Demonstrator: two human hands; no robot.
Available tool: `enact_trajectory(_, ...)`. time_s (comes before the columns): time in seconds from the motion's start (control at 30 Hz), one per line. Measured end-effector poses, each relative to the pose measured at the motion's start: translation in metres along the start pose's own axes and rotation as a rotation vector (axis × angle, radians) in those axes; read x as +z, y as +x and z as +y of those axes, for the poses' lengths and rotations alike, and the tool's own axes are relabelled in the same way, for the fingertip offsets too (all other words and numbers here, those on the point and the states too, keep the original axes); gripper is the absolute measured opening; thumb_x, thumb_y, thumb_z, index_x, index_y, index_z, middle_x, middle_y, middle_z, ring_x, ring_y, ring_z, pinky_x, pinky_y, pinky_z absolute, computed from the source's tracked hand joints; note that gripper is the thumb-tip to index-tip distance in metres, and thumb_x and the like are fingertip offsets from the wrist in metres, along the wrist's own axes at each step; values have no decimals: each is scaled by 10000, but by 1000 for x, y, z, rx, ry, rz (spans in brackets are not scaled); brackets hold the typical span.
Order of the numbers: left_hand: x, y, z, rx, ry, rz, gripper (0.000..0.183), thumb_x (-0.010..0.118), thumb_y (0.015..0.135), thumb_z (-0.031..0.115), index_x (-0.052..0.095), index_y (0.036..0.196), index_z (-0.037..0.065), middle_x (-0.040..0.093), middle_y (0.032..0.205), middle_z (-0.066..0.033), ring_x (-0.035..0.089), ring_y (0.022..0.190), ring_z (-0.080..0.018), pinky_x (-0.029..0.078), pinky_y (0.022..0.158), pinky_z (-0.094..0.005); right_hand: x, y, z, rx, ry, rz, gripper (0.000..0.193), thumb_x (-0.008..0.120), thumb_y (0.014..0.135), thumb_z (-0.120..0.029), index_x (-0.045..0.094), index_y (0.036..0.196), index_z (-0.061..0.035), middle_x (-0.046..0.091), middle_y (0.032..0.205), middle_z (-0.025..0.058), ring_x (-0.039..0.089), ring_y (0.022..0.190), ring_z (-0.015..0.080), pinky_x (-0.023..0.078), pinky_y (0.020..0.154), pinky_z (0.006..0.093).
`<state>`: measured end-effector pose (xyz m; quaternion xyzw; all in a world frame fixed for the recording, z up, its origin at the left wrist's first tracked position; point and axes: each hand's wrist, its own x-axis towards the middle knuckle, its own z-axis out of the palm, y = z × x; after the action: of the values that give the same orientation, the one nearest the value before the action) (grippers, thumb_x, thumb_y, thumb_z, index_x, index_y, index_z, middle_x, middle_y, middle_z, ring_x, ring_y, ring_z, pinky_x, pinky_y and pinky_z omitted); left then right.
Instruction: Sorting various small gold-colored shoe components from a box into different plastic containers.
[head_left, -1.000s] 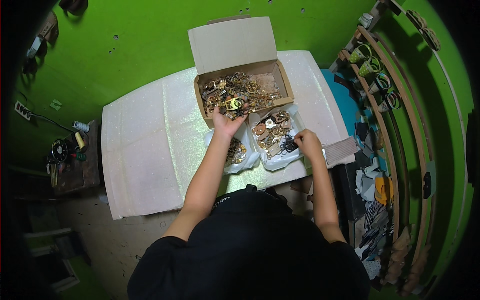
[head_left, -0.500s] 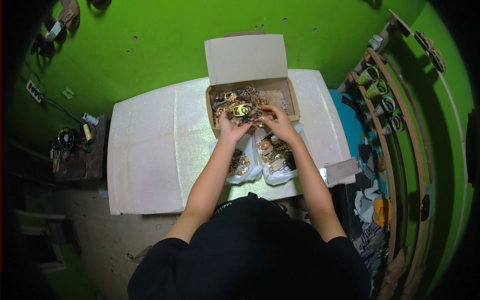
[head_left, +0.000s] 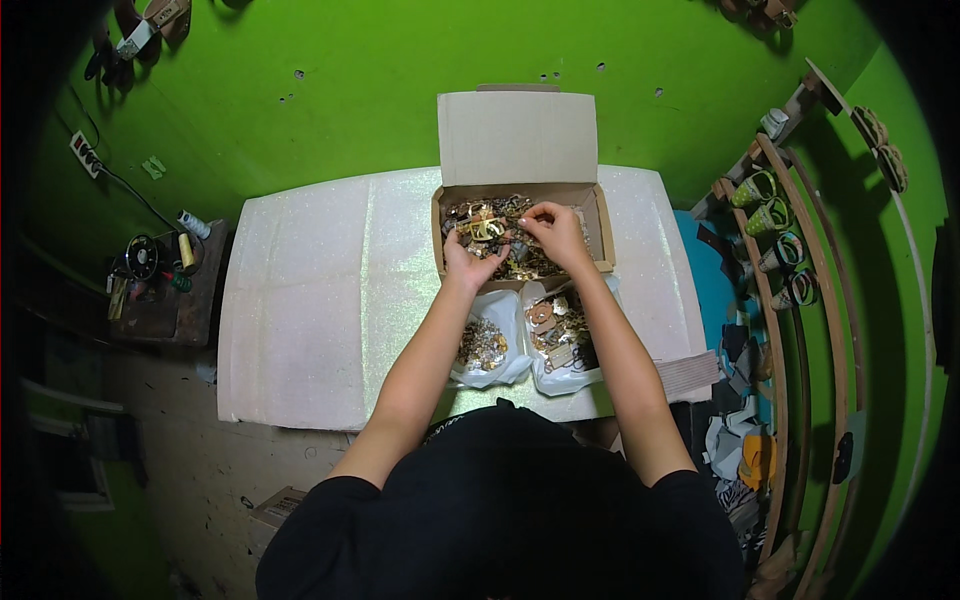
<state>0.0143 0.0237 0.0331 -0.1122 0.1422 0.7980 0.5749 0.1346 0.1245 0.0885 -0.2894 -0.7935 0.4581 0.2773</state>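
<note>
An open cardboard box [head_left: 604,240] holds a heap of metal fittings [head_left: 545,262], gold, silver and dark. My left hand [head_left: 468,264] is cupped palm up over the box's left part, holding shiny gold buckles [head_left: 487,228]. Beside it my right hand [head_left: 556,234] is closed in a pinch, thumb against fingertips; whatever is between them is too small to make out. In front of the box stand two white plastic bags spread open. The left bag [head_left: 512,368] contains small gold and silver pieces; the right bag [head_left: 572,382] contains larger tan and gold fittings.
All this lies on a pale glittery table cover [head_left: 300,300]. A ridged grey-brown piece [head_left: 686,372] lies at the table's right edge. Wooden racks [head_left: 770,330] with sandals stand at right, over fabric scraps [head_left: 735,435]. A small dark table [head_left: 190,315] with thread spools is at left.
My right hand has lifted off the heap and closed into a pinch beside the gold buckles. My left hand still holds the buckles. The whole view has shifted slightly.
</note>
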Motion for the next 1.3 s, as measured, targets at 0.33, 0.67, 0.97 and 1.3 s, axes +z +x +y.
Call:
enact_trajectory(0.33,-9,3,0,47,-5,64,345,307,841,343,512,976,100,536,1047,-159,496,958,-296,399,804,-437,-29,6,-23,-15,288,17,149,621,729,-19,569,857,36,587,746,51,556,661,76,449,589,193)
enact_trajectory(0.67,-7,1,-16,-26,-14,-10,394,269,856,361,529,973,89,516,1095,-154,480,950,-325,365,843,-432,-81,-70,2,150,358,52,159,590,740,15,542,888,49,575,769,75,575,700,115,475,641,214)
enact_trajectory(0.97,1,-2,-36,-101,-44,-67,347,267,861,335,509,941,99,540,1063,-115,482,960,-335,383,802,-454,-108,-151,61,421,-219,-79,121,599,683,29,585,802,18,574,641,45,580,634,110,454,563,235)
enact_trajectory(1.3,0,-8,-36,-84,-79,23,351,273,863,360,516,944,120,539,1076,-106,481,983,-326,373,779,-439,-85,-155,45,331,-704,5,123,617,676,-107,617,769,-26,596,829,163,576,771,304,456,681,363)
